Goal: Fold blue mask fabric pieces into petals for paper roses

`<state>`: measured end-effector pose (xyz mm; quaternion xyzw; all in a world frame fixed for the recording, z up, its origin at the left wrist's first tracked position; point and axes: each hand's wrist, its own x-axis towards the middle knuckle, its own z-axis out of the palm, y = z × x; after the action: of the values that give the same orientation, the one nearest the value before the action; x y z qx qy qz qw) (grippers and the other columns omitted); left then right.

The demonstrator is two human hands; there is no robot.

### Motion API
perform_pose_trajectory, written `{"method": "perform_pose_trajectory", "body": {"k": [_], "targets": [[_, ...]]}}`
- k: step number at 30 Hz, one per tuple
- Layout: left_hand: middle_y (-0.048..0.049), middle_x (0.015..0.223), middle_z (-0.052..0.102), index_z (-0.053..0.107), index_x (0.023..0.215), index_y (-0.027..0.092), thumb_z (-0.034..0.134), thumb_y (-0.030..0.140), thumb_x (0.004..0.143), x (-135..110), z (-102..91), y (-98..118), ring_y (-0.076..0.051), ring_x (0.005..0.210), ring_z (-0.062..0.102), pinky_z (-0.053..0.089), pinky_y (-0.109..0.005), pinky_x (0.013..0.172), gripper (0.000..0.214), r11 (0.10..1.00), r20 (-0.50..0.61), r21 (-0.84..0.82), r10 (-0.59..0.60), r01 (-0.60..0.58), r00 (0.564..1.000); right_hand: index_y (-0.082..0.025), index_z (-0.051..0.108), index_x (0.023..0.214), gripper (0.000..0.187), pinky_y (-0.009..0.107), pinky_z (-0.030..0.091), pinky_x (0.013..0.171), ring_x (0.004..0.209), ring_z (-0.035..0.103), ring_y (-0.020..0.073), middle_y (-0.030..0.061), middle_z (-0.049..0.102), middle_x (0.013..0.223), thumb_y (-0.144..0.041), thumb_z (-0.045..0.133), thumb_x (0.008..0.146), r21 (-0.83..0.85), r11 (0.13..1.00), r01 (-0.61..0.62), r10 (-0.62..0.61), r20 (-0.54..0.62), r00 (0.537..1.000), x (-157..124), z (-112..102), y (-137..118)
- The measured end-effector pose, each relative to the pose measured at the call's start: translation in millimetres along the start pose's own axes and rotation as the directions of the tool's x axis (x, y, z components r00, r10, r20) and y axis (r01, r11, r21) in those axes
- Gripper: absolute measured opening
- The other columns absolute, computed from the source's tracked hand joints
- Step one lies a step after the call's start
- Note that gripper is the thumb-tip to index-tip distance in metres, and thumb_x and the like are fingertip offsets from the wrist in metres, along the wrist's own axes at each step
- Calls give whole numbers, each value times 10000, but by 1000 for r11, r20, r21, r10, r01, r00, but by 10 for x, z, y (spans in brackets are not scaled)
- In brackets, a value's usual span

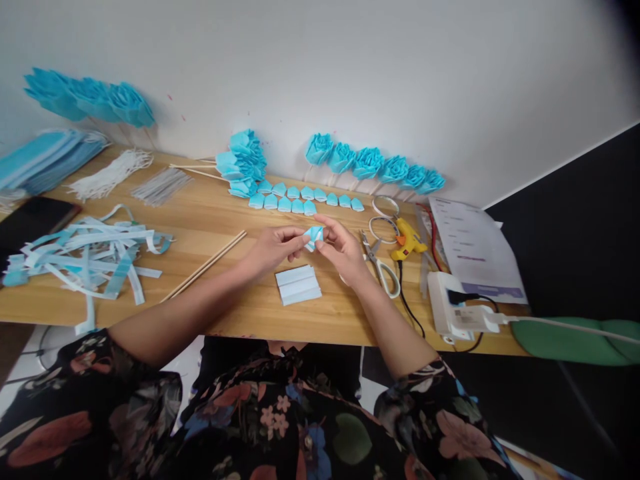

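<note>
Left hand (273, 250): pinching a small folded blue piece (315, 237) from one side!
Right hand (345, 250): gripping the other side.
Pleated sheet (299, 285): pale, flat on the table (250, 320), nearer the body.
Glue gun (411, 241): yellow, just beside the scissors (376, 257).

Small folded piece (314, 235), light blue and white, between the left hand (274, 249) and right hand (344, 249).

Your folded piece (314, 235) at frame centre is light blue and white. Your shirt (240, 427), lower centre, is black, floral-printed. Your tabletop (240, 317) is tan wood-grain; the glue gun (411, 241), right of centre, yellow and orange; the pad (565, 341), lower right, green.
</note>
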<state>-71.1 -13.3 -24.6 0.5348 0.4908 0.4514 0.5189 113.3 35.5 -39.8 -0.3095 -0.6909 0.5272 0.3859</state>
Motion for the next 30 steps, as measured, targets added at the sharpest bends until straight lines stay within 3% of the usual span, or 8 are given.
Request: {"method": "perform_pose_trajectory", "body": {"k": [10, 16, 20, 23, 26, 30], "targets": [[26, 610, 549, 605, 739, 165, 661, 344, 792, 14, 2, 21, -89, 554, 483, 391, -235, 556, 195, 998, -44, -20, -62, 61, 997, -274, 590, 1304, 459, 311, 489, 759, 793, 570, 148, -10, 588, 866, -288, 636, 848, -25, 1000, -3, 3, 1, 1000, -4, -9, -43], [28, 590, 545, 611, 733, 162, 649, 298, 794, 7, 7, 39, -85, 541, 478, 375, -229, 550, 154, 996, -6, -17, -86, 85, 996, -282, 605, 1301, 449, 329, 525, 788, 842, 591, 165, 6, 608, 919, -418, 637, 875, 14, 999, -40, 40, -3, 999, -6, -43, -13], [30, 564, 527, 599, 713, 165, 649, 305, 800, -13, 22, 56, -82, 514, 450, 344, -228, 526, 172, 993, 35, -10, -113, 114, 993, -280, 621, 1277, 471, 320, 520, 778, 795, 583, 156, -6, 608, 853, -446, 690, 841, -6, 999, -39, 38, -74, 997, 8, -41, 13], [30, 553, 519, 595, 706, 167, 665, 317, 790, -12, 24, 44, -83, 505, 445, 332, -225, 515, 185, 992, 28, -20, -123, 123, 992, -281, 636, 1244, 410, 342, 524, 774, 783, 583, 169, 4, 615, 833, -473, 631, 882, -35, 998, -43, 40, -101, 994, 8, -36, -9], [28, 557, 517, 598, 704, 168, 676, 338, 784, -9, 23, 25, -85, 508, 442, 321, -225, 509, 204, 992, 34, -6, -126, 126, 991, -285, 626, 1250, 412, 349, 518, 772, 807, 589, 180, 17, 624, 865, -511, 578, 909, -48, 998, -44, 41, -75, 996, 2, -22, -39], [35, 547, 500, 585, 672, 171, 670, 390, 790, -20, 42, 12, -81, 501, 403, 285, -227, 497, 263, 994, 54, 65, -92, 89, 994, -273, 601, 1306, 526, 303, 475, 719, 764, 564, 144, 11, 624, 921, -484, 688, 831, -85, 996, -37, 35, -23, 999, 1, 5, -33]]}}
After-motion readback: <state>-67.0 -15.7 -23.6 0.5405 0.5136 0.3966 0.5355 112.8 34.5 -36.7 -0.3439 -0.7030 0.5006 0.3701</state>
